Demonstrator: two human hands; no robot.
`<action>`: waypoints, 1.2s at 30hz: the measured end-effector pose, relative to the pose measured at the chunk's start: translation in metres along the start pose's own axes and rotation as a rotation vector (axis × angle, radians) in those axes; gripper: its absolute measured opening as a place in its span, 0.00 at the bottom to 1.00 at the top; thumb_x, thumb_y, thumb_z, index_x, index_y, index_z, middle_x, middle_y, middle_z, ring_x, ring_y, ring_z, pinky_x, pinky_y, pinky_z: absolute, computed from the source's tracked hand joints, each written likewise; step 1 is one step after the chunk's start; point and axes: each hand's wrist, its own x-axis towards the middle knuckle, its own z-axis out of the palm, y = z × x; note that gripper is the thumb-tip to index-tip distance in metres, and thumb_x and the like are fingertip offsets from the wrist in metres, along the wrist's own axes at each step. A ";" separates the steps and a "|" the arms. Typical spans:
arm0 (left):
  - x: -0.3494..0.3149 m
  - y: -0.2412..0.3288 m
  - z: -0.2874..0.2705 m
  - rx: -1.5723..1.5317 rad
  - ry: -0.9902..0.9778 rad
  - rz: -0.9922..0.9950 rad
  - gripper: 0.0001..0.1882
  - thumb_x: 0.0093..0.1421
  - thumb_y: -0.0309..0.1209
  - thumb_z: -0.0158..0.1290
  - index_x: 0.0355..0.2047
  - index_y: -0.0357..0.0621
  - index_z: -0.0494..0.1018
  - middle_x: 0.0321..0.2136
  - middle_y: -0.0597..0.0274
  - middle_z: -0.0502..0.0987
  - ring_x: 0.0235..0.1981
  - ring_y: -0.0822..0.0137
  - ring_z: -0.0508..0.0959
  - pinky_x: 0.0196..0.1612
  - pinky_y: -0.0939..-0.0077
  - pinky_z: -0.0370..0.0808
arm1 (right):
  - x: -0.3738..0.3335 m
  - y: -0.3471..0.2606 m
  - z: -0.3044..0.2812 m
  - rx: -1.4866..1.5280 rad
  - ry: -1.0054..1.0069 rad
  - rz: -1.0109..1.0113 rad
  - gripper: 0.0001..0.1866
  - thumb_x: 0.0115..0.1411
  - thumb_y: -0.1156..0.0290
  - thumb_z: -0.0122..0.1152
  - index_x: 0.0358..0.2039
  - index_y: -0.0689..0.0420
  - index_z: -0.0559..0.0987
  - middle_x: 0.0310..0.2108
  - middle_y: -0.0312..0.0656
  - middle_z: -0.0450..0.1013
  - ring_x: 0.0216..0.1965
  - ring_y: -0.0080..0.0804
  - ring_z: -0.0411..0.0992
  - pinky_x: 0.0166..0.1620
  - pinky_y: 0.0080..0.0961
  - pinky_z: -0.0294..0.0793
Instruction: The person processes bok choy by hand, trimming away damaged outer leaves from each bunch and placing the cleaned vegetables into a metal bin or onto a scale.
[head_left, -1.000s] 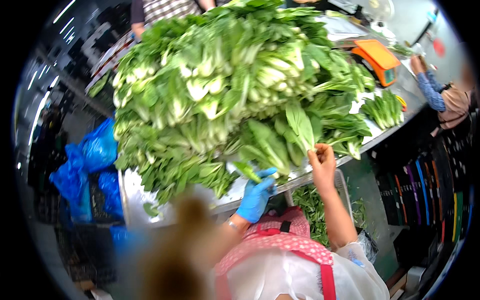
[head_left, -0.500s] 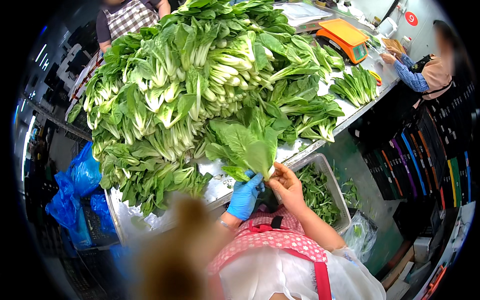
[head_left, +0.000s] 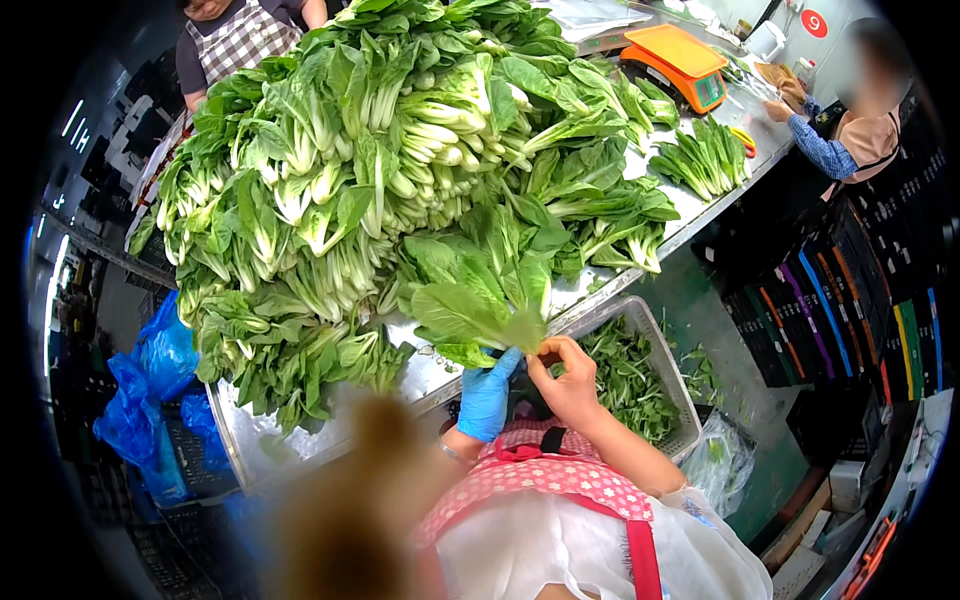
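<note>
Low over the table's near edge, my left hand, in a blue glove, grips a head of leafy greens by its stem end. Its broad leaves fan out away from me. At the same stem end, my bare right hand has thumb and fingers pinched together; a blurred patch partly hides what lies between them. Right behind rises a tall pile of leafy greens with pale stems, stacked on the metal table.
Below the table edge, a white crate holds loose leaves. An orange scale and a small bunch of greens sit far right. Two people work across the table and at the right. Blue plastic bags lie left; stacked dark crates stand right.
My right hand has shifted slightly up, its fingers curling into a tighter pinch at the stem end. The held greens tilt a little to the left. The view has moved slightly.
</note>
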 end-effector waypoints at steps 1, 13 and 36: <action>0.001 0.000 0.000 -0.027 0.001 -0.010 0.12 0.59 0.24 0.50 0.44 0.42 0.69 0.39 0.65 0.74 0.37 0.73 0.73 0.38 0.80 0.71 | -0.002 0.002 0.001 0.237 0.058 0.148 0.06 0.52 0.80 0.59 0.32 0.63 0.73 0.27 0.43 0.71 0.26 0.27 0.72 0.32 0.23 0.73; -0.007 0.015 -0.003 0.092 -0.069 -0.058 0.15 0.60 0.32 0.51 0.45 0.39 0.71 0.31 0.68 0.73 0.27 0.79 0.69 0.30 0.86 0.66 | -0.024 0.027 -0.043 0.667 -0.055 0.873 0.26 0.61 0.54 0.51 0.47 0.65 0.68 0.39 0.45 0.71 0.32 0.28 0.71 0.33 0.23 0.72; -0.006 0.031 -0.038 -0.380 -0.075 -0.101 0.25 0.61 0.32 0.47 0.58 0.40 0.57 0.49 0.61 0.69 0.49 0.68 0.70 0.49 0.74 0.68 | 0.008 -0.021 0.028 0.077 -0.055 -0.188 0.07 0.47 0.81 0.63 0.30 0.62 0.79 0.32 0.43 0.73 0.35 0.36 0.71 0.39 0.26 0.69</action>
